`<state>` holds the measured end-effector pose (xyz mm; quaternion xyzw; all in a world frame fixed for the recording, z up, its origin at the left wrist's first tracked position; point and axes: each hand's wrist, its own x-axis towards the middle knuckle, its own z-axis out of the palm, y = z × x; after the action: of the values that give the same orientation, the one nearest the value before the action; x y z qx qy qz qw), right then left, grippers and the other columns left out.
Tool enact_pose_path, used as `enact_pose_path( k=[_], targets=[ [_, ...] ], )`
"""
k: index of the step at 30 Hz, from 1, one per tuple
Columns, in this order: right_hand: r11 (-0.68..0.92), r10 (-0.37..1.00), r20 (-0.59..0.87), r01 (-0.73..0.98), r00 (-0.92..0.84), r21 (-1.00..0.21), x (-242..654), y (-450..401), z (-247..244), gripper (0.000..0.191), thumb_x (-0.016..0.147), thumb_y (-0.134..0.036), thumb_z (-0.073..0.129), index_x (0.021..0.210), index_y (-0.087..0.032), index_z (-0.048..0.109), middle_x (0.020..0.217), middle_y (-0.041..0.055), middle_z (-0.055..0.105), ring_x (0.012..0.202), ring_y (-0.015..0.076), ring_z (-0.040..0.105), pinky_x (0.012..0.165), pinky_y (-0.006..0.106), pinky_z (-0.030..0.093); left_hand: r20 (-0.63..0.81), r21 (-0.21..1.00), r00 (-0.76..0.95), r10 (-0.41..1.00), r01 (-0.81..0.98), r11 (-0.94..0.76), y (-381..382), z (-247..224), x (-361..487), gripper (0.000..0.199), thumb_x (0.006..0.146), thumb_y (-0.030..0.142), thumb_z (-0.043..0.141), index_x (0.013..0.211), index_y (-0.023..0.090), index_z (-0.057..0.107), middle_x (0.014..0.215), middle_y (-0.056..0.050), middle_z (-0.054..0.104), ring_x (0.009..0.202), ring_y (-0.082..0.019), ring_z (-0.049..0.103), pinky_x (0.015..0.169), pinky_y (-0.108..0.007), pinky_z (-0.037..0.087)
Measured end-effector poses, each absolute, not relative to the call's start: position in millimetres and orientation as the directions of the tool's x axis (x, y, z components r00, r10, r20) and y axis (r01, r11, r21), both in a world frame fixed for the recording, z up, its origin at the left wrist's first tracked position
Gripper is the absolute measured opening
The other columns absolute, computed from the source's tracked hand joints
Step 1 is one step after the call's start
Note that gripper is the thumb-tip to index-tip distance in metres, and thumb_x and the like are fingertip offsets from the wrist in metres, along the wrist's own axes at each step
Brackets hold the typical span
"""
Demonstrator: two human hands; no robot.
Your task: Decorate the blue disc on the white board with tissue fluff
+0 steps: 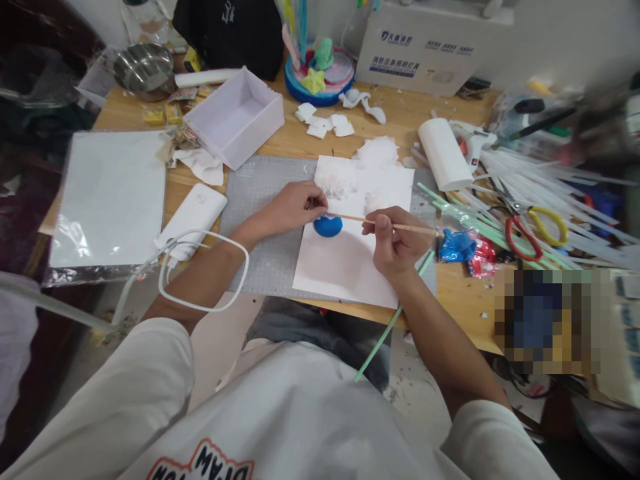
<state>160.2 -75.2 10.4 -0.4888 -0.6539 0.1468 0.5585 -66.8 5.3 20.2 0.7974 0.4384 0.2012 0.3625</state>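
Note:
My right hand is closed around a thin wooden stick, held like a pen and pointing left. The stick's tip reaches the fingertips of my left hand, which are pinched together; what they grip is too small to make out. Just under those fingertips is a smooth, rounded blue piece, over a white sheet of paper. Whether the left fingers touch the blue piece cannot be told. The paper lies on a grey cutting mat.
A white open box, a white power bank with a looped cable, and a blue-rimmed tray of coloured shapes surround the mat. At right are a white roll, scissors, glue sticks and blue and red packets.

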Motion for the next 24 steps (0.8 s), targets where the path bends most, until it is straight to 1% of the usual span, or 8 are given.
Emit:
enact_pose_path(
  k=[3, 6, 11, 14, 17, 20, 22, 24],
  targets=[
    [0.497, 0.801, 0.594, 0.471, 0.075, -0.729, 159.7, -74.9, 11.9, 0.039, 0.103, -0.046, 0.056, 0.076, -0.024, 0.074, 0.067, 0.0010, 0.074, 0.055, 0.0122, 0.067, 0.056, 0.029, 0.049, 0.009, 0.759, 0.535, 0.845, 0.547, -0.354, 4.7, 19.8, -66.3, 0.009, 0.085, 0.020, 0.068, 0.087, 0.020, 0.076, 0.090, -0.004, 0.073, 0.078, -0.016, 0.063, 0.075, -0.030, 0.048],
    [0.501, 0.811, 0.584, 0.476, 0.032, -0.723, 158.1, -71.2, 19.5, 0.040, 0.105, -0.044, 0.052, 0.078, -0.023, 0.072, 0.065, 0.0005, 0.072, 0.055, 0.0112, 0.064, 0.056, 0.028, 0.046, 0.014, 0.761, 0.532, 0.846, 0.544, -0.355, 4.0, 18.3, -66.3, 0.012, 0.088, 0.021, 0.063, 0.091, 0.020, 0.075, 0.091, -0.004, 0.074, 0.078, -0.016, 0.063, 0.076, -0.030, 0.049],
    [0.469, 0.864, 0.490, 0.538, -0.116, -0.700, 151.7, -55.7, 44.6, 0.044, 0.105, -0.049, 0.050, 0.074, -0.023, 0.067, 0.063, 0.0002, 0.067, 0.056, 0.0112, 0.058, 0.057, 0.030, 0.041, 0.013, 0.748, 0.513, 0.858, 0.565, -0.349, 4.4, 15.2, -67.8, 0.021, 0.090, 0.017, 0.057, 0.102, 0.023, 0.074, 0.090, -0.002, 0.075, 0.080, -0.017, 0.065, 0.076, -0.030, 0.048],
    [0.443, 0.892, 0.419, 0.515, -0.169, -0.734, 142.7, -40.2, 55.6, 0.041, 0.101, -0.048, 0.059, 0.068, -0.024, 0.062, 0.060, -0.0016, 0.061, 0.055, 0.0105, 0.051, 0.060, 0.030, 0.041, 0.028, 0.740, 0.532, 0.846, 0.558, -0.375, 5.2, 14.7, -68.8, 0.022, 0.091, 0.013, 0.054, 0.101, 0.022, 0.073, 0.094, -0.002, 0.076, 0.083, -0.017, 0.066, 0.078, -0.028, 0.048],
    [0.417, 0.908, 0.378, 0.480, -0.181, -0.772, 130.3, -21.3, 57.8, 0.043, 0.097, -0.047, 0.067, 0.063, -0.024, 0.054, 0.056, -0.0031, 0.052, 0.057, 0.0106, 0.047, 0.063, 0.029, 0.042, 0.050, 0.745, 0.556, 0.830, 0.533, -0.402, 5.4, 15.4, -69.3, 0.023, 0.093, 0.009, 0.051, 0.097, 0.020, 0.071, 0.096, -0.003, 0.077, 0.085, -0.016, 0.067, 0.081, -0.027, 0.049],
    [0.421, 0.905, 0.390, 0.491, -0.170, -0.763, 120.3, -6.1, 55.4, 0.045, 0.097, -0.046, 0.068, 0.063, -0.024, 0.048, 0.053, -0.0044, 0.043, 0.056, 0.0113, 0.045, 0.061, 0.030, 0.039, 0.046, 0.740, 0.558, 0.829, 0.538, -0.403, 5.4, 15.7, -69.4, 0.023, 0.093, 0.007, 0.051, 0.096, 0.018, 0.071, 0.095, -0.003, 0.077, 0.086, -0.016, 0.068, 0.085, -0.027, 0.051],
    [0.424, 0.900, 0.412, 0.500, -0.141, -0.755, 118.2, -2.6, 54.7, 0.044, 0.097, -0.045, 0.068, 0.063, -0.025, 0.048, 0.051, -0.0052, 0.040, 0.055, 0.0115, 0.045, 0.059, 0.031, 0.037, 0.049, 0.731, 0.557, 0.829, 0.545, -0.410, 5.6, 15.1, -69.4, 0.022, 0.092, 0.007, 0.053, 0.098, 0.016, 0.072, 0.097, -0.004, 0.077, 0.088, -0.016, 0.069, 0.086, -0.027, 0.051],
    [0.426, 0.888, 0.455, 0.492, -0.068, -0.759, 120.5, -5.8, 54.9, 0.043, 0.100, -0.045, 0.064, 0.065, -0.024, 0.051, 0.052, -0.0053, 0.042, 0.054, 0.0107, 0.045, 0.057, 0.031, 0.036, 0.059, 0.725, 0.563, 0.824, 0.544, -0.423, 5.9, 13.8, -69.6, 0.022, 0.091, 0.008, 0.055, 0.100, 0.016, 0.073, 0.099, -0.005, 0.078, 0.089, -0.017, 0.070, 0.084, -0.027, 0.050]
  ],
)
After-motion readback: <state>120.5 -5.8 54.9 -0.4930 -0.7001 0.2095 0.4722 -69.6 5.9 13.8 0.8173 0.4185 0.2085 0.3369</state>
